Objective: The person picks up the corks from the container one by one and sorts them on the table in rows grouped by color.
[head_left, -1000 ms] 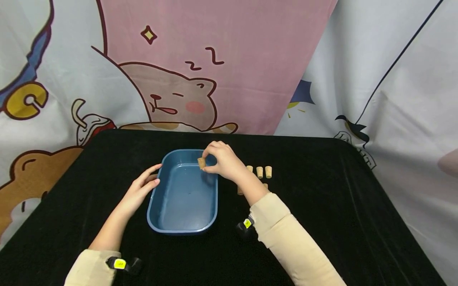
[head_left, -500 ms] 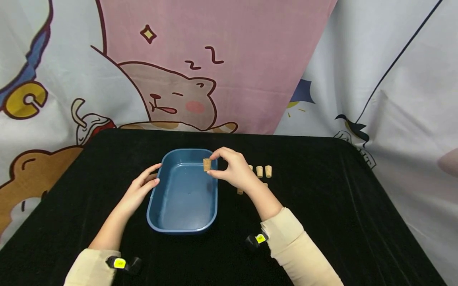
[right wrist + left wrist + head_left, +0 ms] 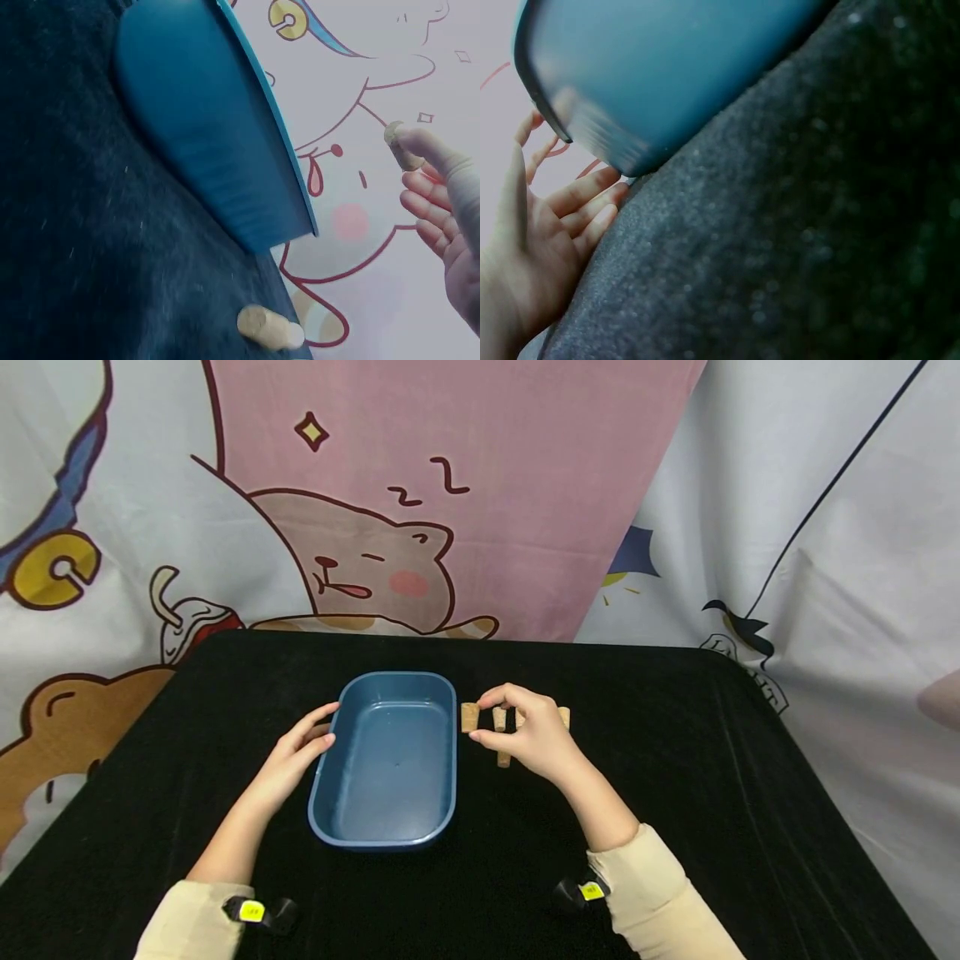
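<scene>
Between thumb and forefinger, my right hand [image 3: 534, 737] pinches a cork stopper [image 3: 469, 717], just outside the right rim of a blue plastic tub [image 3: 390, 781]. In the right wrist view the same cork [image 3: 402, 148] shows at the thumb tip, above table height, with the other fingers spread loosely below. My left hand [image 3: 295, 758] rests its fingertips against the tub's left side. Seen from the left wrist, its relaxed fingers lie along the tub's outer wall [image 3: 667, 67]. Inside the tub only the bare floor shows.
Several more corks stand right of the tub, partly behind my right hand, among them a front cork [image 3: 503, 760] and a right-hand cork [image 3: 565, 717]. A black cloth [image 3: 675, 760] covers the table. A printed curtain [image 3: 525, 485] hangs behind its far edge.
My right hand has moved right, from over the tub to beside it, still pinching the cork. The left hand and the tub have stayed put.
</scene>
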